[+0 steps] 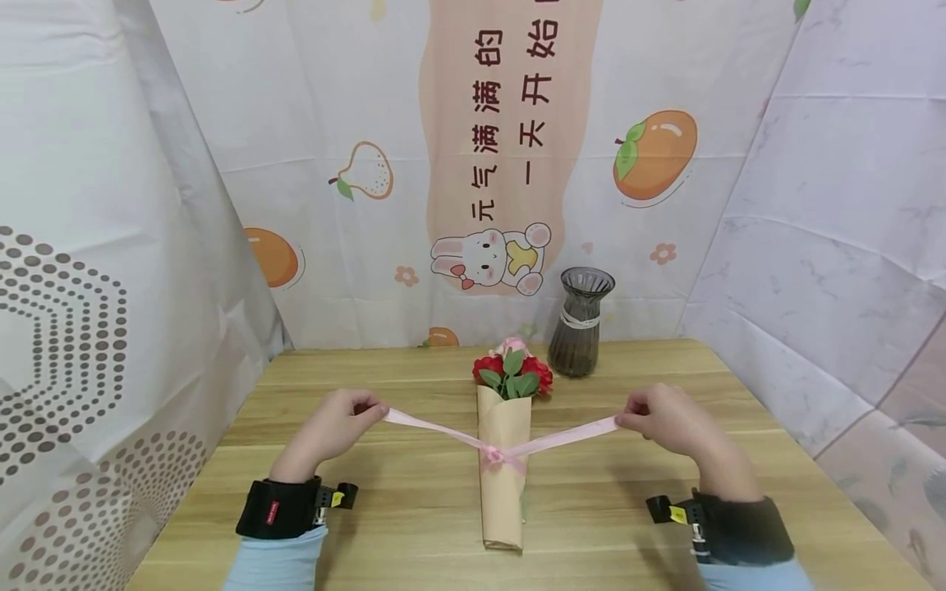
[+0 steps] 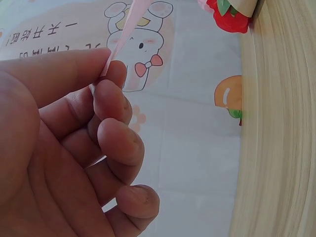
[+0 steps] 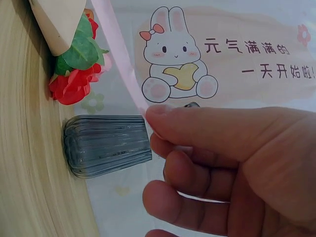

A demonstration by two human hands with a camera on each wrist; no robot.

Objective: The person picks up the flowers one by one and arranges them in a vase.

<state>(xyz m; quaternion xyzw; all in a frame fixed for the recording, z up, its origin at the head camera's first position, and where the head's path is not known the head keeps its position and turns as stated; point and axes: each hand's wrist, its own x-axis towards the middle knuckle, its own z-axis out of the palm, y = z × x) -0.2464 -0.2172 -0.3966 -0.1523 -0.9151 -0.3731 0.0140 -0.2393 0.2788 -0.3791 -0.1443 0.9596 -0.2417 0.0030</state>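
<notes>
A bouquet of red and pink flowers (image 1: pixel 513 369) with green leaves lies on the table, wrapped in brown paper (image 1: pixel 502 509). Around the middle of the wrap runs a pink ribbon (image 1: pixel 565 436), knotted at the front. My left hand (image 1: pixel 336 427) pinches one ribbon end between thumb and index finger, out to the left. On the other side my right hand (image 1: pixel 674 423) pinches the opposite end the same way. Both tails stretch nearly straight from the knot, raised off the table. In the right wrist view the ribbon (image 3: pixel 118 49) runs up from the fingertips.
A dark ribbed glass vase (image 1: pixel 576 328) with a white band round its neck stands at the back of the table, right of the flowers. Behind the wooden table (image 1: pixel 414 525) hangs a printed cloth (image 1: pixel 296 98); more cloth covers both sides.
</notes>
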